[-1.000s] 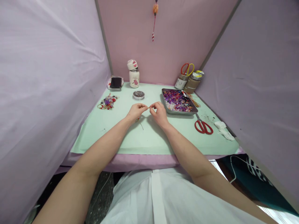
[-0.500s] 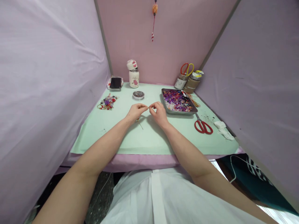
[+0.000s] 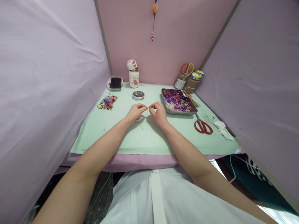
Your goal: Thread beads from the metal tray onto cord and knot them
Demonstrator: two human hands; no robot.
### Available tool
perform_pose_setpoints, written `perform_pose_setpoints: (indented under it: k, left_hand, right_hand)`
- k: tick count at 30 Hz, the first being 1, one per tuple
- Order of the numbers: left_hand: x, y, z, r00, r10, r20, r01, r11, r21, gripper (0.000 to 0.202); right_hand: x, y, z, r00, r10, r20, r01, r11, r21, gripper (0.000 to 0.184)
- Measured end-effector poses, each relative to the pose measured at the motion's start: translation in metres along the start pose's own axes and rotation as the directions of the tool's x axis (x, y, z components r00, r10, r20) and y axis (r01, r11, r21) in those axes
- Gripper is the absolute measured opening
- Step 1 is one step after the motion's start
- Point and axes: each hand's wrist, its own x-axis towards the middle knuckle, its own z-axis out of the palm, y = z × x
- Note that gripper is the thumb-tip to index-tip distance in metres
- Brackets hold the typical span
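Note:
Over the middle of the green mat (image 3: 144,140), my left hand (image 3: 137,112) and my right hand (image 3: 158,112) meet fingertip to fingertip. Each is closed in a pinch between thumb and forefinger. My left hand holds a thin cord (image 3: 140,124), whose end dangles below the palm. Whatever my right fingertips pinch is too small to make out. Just right of that hand stands a metal tray (image 3: 179,113) full of purple, red and clear beads (image 3: 175,99). Behind my left hand sits a small round dish (image 3: 138,95) with dark contents.
A bunch of beaded strings (image 3: 108,102) lies at left, a phone (image 3: 116,83) behind it. Near the back wall stand a white bottle (image 3: 134,76) and two jars (image 3: 192,83), one with scissors inside. Red-handled scissors (image 3: 203,127) and a crumpled tissue (image 3: 223,130) lie at right.

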Motion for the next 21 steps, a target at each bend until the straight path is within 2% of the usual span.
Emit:
perform_pose_setpoints:
  k: [5,13,21]
  left_hand:
    - [0.0002,-0.0006,-0.0014,0.999,0.034,-0.011,-0.034,0.999,-0.018,0.025]
    - [0.0009,-0.0026,0.0036,0.998,0.063,-0.004,-0.063,0.998,-0.023,0.013]
    - [0.0002,-0.0004,0.0044,1.0,0.017,0.008,-0.016,0.998,-0.069,0.009]
  right_hand:
    - [0.0001,-0.0009,-0.0009,1.0,-0.011,0.01,0.011,1.0,0.0,0.007]
    - [-0.0014,-0.0035,0.0011,1.0,0.001,0.03,0.0,0.999,-0.036,0.006]
    - [-0.0021,-0.0013,0.0042,0.999,0.032,0.02,-0.032,0.999,-0.036,0.005]
